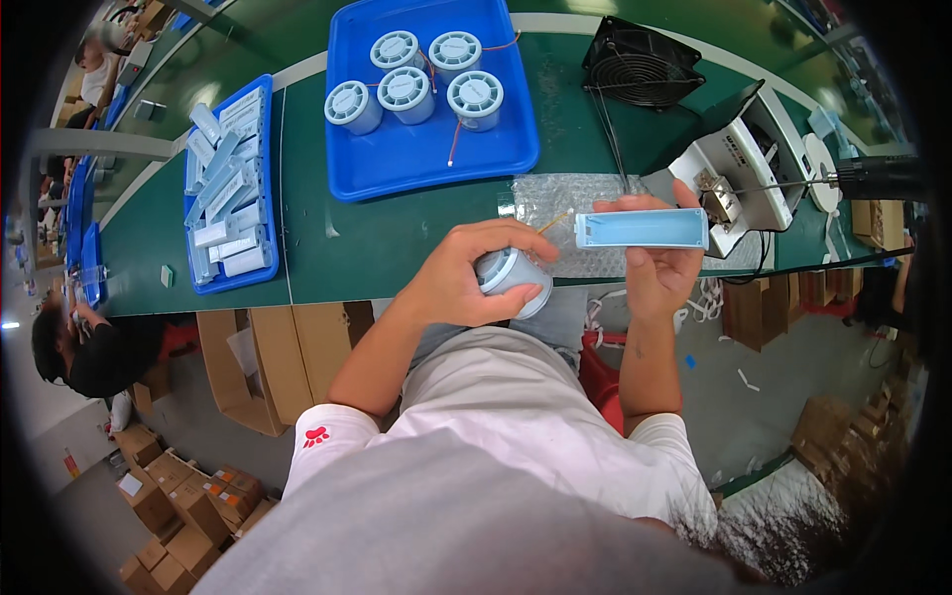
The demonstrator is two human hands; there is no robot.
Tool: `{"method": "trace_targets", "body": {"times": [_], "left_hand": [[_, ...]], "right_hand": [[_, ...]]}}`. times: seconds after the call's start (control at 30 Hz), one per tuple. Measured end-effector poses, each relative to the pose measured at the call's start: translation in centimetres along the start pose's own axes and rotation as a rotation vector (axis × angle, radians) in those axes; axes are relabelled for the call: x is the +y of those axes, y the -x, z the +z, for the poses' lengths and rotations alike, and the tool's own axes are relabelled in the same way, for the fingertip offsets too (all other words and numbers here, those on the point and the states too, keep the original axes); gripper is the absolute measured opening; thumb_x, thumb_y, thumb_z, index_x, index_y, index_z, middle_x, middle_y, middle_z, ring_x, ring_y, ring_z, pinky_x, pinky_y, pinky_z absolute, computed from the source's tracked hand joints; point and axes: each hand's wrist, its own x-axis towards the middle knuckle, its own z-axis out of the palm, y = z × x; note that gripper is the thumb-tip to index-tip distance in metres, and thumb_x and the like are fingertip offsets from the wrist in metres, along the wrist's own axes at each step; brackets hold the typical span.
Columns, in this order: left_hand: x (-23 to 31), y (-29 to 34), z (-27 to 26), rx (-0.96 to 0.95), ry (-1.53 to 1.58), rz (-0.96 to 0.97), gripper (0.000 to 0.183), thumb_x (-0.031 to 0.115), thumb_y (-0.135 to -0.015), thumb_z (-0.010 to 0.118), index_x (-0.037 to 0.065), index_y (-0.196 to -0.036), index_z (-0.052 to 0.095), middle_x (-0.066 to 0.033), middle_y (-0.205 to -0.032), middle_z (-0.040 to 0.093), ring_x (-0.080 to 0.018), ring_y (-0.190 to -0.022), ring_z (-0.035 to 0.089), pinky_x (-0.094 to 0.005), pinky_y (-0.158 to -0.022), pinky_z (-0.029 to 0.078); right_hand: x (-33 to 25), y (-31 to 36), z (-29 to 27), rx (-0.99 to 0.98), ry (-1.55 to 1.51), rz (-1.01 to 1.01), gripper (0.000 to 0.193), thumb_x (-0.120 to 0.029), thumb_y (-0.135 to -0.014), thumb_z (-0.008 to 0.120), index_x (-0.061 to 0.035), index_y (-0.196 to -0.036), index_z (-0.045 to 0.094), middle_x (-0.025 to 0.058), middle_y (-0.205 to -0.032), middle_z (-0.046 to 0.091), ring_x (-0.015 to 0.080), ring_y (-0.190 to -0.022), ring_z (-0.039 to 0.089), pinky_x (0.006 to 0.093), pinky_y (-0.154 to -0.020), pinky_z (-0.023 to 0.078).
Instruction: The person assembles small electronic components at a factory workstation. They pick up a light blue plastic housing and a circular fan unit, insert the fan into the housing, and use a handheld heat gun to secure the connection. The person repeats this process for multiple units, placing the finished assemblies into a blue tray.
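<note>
My left hand is wrapped round a pale blue round housing with a slotted top, just off the table's front edge. A thin yellowish wire sticks up from it toward the right. In my right hand is a light blue rectangular plastic case, lying crosswise with its hollow side showing. Fingers grip it from behind and the thumb presses its lower edge. The two parts are apart, side by side. Several similar round housings with wires stand in a blue tray ahead.
A second blue tray at left holds several blue cases. Bubble wrap lies on the green table. At right are a black fan, a white machine and a black electric screwdriver. Cardboard boxes stand below.
</note>
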Motion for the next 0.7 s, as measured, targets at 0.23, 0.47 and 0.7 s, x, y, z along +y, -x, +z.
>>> {"method": "trace_targets", "body": {"times": [0.23, 0.47, 0.7], "left_hand": [[0.2, -0.2, 0.0, -0.031, -0.036, 0.035, 0.036, 0.006, -0.069, 0.074, 0.000, -0.105, 0.073, -0.0147, -0.104, 0.074, -0.0270, -0.095, 0.071, -0.0363, -0.087, 0.055], [0.2, -0.3, -0.1, -0.074, -0.061, 0.086, 0.040, 0.006, -0.069, 0.079, 0.002, -0.108, 0.071, -0.0136, -0.109, 0.072, -0.0301, -0.102, 0.070, -0.0384, -0.092, 0.054], [-2.6, -1.3, 0.9, 0.006, 0.013, 0.056, 0.073, 0.000, -0.070, 0.089, 0.009, -0.131, 0.050, -0.0136, -0.135, 0.053, -0.0290, -0.131, 0.056, -0.0439, -0.106, 0.047]], "right_hand": [[-1.0, -0.6, 0.9, 0.030, 0.000, -0.102, 0.072, 0.005, -0.090, 0.069, -0.0020, -0.151, 0.032, 0.0275, -0.125, 0.064, 0.0393, -0.114, 0.068, 0.0466, -0.096, 0.057], [-0.6, -0.2, 1.0, -0.040, 0.064, 0.153, 0.066, 0.006, -0.089, 0.071, 0.0019, -0.146, 0.039, 0.0264, -0.122, 0.065, 0.0336, -0.115, 0.067, 0.0425, -0.098, 0.055], [-0.9, 0.9, 0.5, -0.029, 0.071, 0.250, 0.065, 0.009, -0.086, 0.073, 0.0033, -0.143, 0.043, 0.0230, -0.121, 0.067, 0.0301, -0.115, 0.066, 0.0427, -0.101, 0.052]]}}
